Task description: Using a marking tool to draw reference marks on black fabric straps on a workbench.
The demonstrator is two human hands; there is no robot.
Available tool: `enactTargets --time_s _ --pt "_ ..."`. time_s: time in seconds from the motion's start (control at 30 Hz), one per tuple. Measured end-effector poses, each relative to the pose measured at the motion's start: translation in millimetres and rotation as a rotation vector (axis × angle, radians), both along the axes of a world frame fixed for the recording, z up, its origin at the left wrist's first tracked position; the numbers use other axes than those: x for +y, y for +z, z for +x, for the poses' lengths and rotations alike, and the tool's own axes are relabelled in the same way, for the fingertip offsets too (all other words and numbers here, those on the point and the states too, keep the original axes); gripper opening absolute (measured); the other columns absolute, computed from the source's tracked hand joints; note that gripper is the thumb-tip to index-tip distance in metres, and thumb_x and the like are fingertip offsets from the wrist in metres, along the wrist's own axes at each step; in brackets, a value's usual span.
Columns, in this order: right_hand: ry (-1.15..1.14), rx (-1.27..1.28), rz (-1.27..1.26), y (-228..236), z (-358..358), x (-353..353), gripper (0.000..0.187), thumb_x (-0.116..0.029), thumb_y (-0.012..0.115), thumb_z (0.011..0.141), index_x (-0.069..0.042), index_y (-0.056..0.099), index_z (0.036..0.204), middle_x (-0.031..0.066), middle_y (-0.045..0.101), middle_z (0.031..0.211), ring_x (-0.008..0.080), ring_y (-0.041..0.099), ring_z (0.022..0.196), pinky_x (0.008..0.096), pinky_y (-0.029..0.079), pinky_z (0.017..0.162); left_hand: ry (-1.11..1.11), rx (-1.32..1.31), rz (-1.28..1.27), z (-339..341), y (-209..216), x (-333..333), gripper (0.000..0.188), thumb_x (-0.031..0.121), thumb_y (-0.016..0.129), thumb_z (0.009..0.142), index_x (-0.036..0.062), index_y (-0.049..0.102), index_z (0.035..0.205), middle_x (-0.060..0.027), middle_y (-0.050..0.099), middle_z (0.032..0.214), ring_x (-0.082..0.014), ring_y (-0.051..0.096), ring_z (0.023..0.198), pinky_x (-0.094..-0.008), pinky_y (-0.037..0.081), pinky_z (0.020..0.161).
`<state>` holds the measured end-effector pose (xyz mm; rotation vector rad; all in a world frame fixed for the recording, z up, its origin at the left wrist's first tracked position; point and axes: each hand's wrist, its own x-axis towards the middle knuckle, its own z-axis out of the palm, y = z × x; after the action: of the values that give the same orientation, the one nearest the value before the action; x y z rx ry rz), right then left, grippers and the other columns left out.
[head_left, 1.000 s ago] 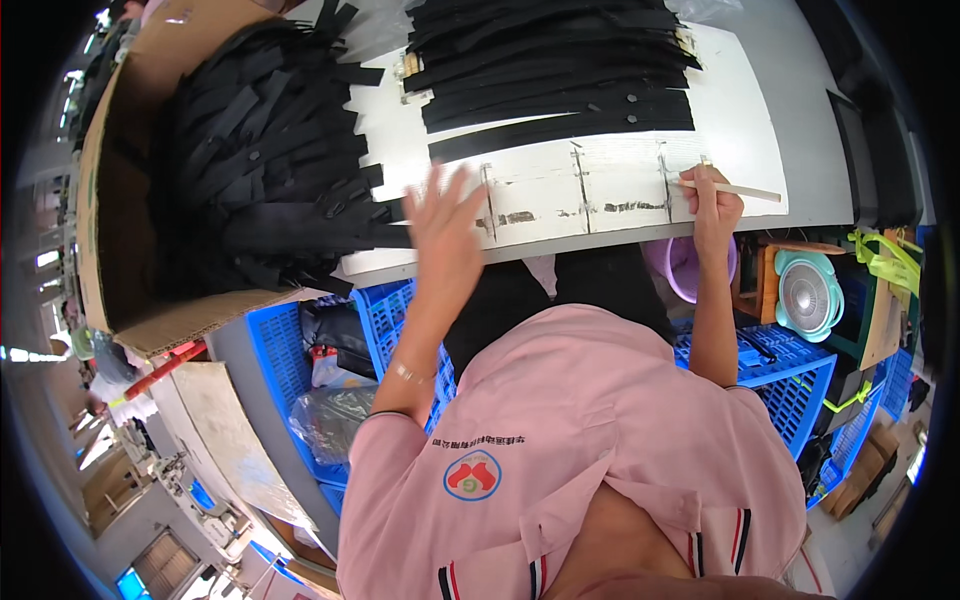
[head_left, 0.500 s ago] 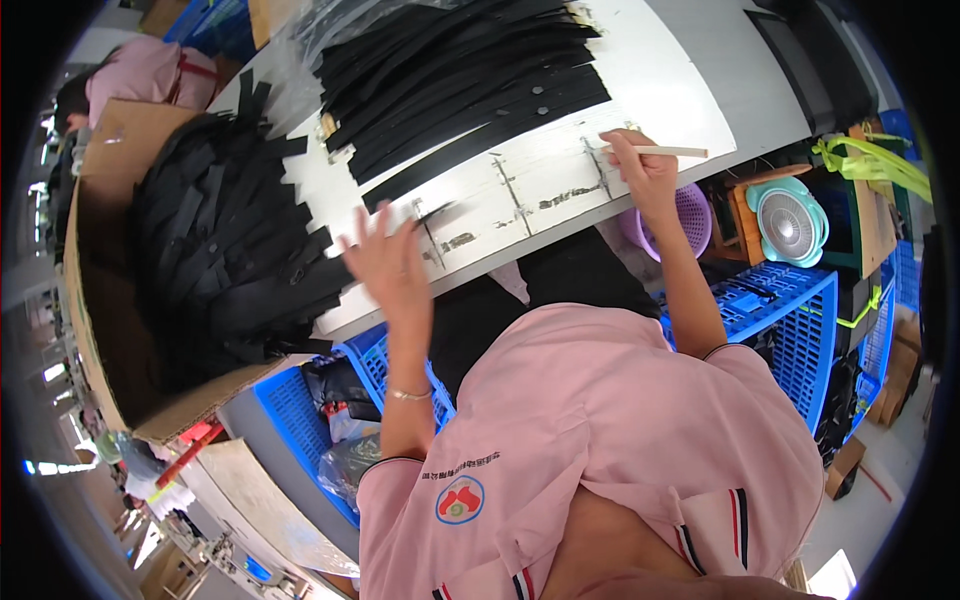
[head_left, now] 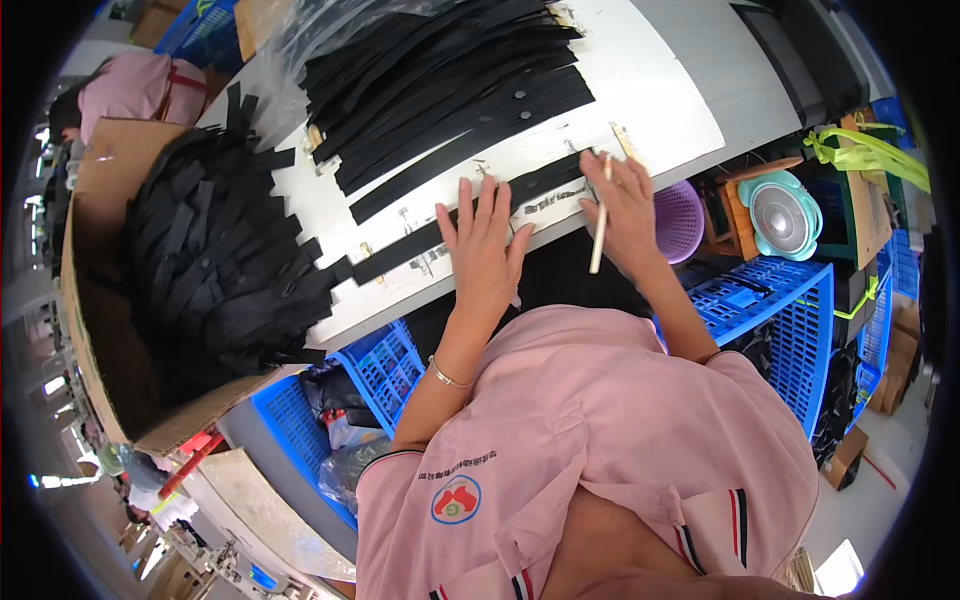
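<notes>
A single black fabric strip (head_left: 398,254) lies along the near part of the white board (head_left: 660,75), over dark marks. My left hand (head_left: 485,245) rests on its middle with fingers spread and flat. At the strip's right end, my right hand (head_left: 625,205) touches it with the fingertips. A slim white pencil (head_left: 599,235) is held between the right hand's fingers, pointing back toward me. Farther up the board, several similar black strips (head_left: 430,85) lie side by side, two small round spots showing on the nearest ones.
A cardboard box (head_left: 95,330) heaped with black strips (head_left: 215,250) stands left. Blue plastic crates (head_left: 800,340) sit below the table edge, near a purple basket (head_left: 680,220) and a teal fan (head_left: 785,218). Clear plastic (head_left: 285,60) lies at the back; another person (head_left: 140,80) is far left.
A black strip now lies along the near marks. My left hand has moved right and come down flat on it; my right hand has lowered to its end, the pencil swinging to point toward me.
</notes>
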<state>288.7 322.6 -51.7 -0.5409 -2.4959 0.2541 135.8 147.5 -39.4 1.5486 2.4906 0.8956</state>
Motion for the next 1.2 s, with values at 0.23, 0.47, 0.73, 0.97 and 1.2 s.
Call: enactTargets --time_s 0.23,0.47,0.73,0.97,1.2 --pt "-0.062 -0.112 0.052 -3 22 35 0.061 -0.018 0.073 0.090 -0.011 0.053 0.147 0.0037 0.066 0.136 0.0233 0.053 0.134 0.0470 0.029 0.119 0.160 0.025 -0.100 -2 0 -52 0.065 0.033 0.066 0.098 0.0022 0.046 0.151 -0.0167 0.038 0.162 -0.0390 0.022 0.155 -0.0662 0.001 0.120" --pt "-0.089 0.014 0.064 -11 15 28 0.052 -0.016 0.070 0.094 -0.009 0.057 0.144 0.0080 0.067 0.133 0.0243 0.055 0.130 0.0459 0.032 0.117 0.394 0.015 -0.151 -12 -8 -97 0.067 0.035 0.067 0.097 0.0105 0.044 0.155 -0.0136 0.034 0.165 -0.0367 0.022 0.155 -0.0649 -0.005 0.119" --pt "-0.178 0.030 -0.044 22 -26 -11 0.042 -0.009 0.063 0.097 -0.009 0.060 0.139 0.0107 0.068 0.130 0.0273 0.059 0.120 0.0421 0.037 0.111 0.378 0.035 -0.091 -16 -9 -101 0.065 0.039 0.068 0.096 0.0100 0.049 0.152 -0.0100 0.040 0.162 -0.0352 0.024 0.155 -0.0681 -0.001 0.119" --pt "0.341 0.116 -0.893 47 -115 -85 0.025 -0.019 0.059 0.104 -0.001 0.073 0.114 0.0058 0.072 0.094 0.0100 0.062 0.079 0.0238 0.048 0.070 0.394 0.027 -0.073 -16 -10 -101 0.065 0.040 0.068 0.096 0.0101 0.051 0.151 -0.0094 0.041 0.161 -0.0340 0.026 0.154 -0.0684 0.001 0.118" --pt "0.349 0.031 -0.979 8 -144 -107 0.021 -0.016 0.063 0.102 0.001 0.073 0.107 0.0054 0.071 0.090 0.0108 0.064 0.074 0.0242 0.049 0.065 0.399 0.028 -0.049 -16 -11 -99 0.069 0.042 0.068 0.095 0.0063 0.049 0.151 -0.0093 0.041 0.161 -0.0332 0.025 0.154 -0.0674 0.001 0.119"
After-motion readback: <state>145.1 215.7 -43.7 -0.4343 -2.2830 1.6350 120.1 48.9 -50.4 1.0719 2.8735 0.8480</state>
